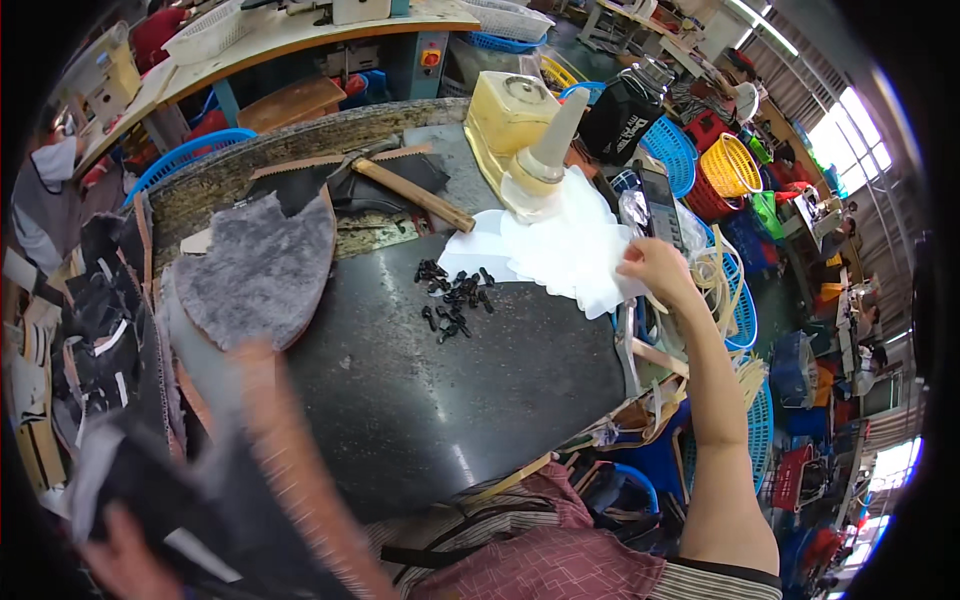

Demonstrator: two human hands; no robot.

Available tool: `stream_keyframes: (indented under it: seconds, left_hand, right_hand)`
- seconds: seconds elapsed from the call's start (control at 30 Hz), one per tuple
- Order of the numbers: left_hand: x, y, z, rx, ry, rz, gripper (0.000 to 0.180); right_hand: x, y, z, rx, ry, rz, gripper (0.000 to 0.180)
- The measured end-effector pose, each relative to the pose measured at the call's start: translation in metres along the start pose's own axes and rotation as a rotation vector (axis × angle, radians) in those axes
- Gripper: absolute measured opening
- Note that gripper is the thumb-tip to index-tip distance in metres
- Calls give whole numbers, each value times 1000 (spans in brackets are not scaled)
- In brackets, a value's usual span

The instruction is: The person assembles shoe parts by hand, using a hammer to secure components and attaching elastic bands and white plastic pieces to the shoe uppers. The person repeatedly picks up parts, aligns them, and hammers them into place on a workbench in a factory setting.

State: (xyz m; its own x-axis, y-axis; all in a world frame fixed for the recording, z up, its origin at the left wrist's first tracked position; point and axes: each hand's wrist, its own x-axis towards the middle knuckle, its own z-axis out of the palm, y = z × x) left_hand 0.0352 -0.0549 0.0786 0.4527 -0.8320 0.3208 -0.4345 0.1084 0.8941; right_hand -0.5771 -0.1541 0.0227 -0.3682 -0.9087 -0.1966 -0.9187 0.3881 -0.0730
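Smeared by motion at the lower left, my left hand [130,555] is closed on a dark shoe-upper piece [240,500] with a brown stitched edge and white strips. My right hand [660,272] reaches to the right side of the work surface. Its fingers pinch the edge of a pile of white cut sheets [560,250]. Beside the pile lies a cluster of small black pieces [455,295]. A grey fleece-lined piece [265,265] rests at the left of the black board [440,390]; the dark piece's blurred edge passes just below it.
A hammer [415,195] lies behind the black pieces. A yellowish glue container [505,125] and a cone-topped bottle [545,160] stand by the white sheets. More dark upper pieces [105,310] are stacked at left. A phone [660,210] and blue baskets [670,155] are at right.
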Motion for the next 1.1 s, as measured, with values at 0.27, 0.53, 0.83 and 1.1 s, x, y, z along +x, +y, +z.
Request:
stream_keyframes:
  seconds: [0.27, 0.53, 0.83, 1.1]
  left_hand:
    - [-58, -19, 185, 437, -378, 622, 50]
    - [-91, 7, 166, -843, -1110, -1101, 42]
    - [-105, -14, 121, -162, -790, -514, 12]
    - [-125, -26, 113, 99, -769, -263, 19]
  right_hand:
    - [-37, 2, 28, 4, 409, -115, 34]
    - [-159, -110, 5, 429, 509, -1069, 22]
    - [-133, -155, 85, 713, -155, -1403, 28]
    - [-137, -158, 102, 597, -247, -1446, 31]
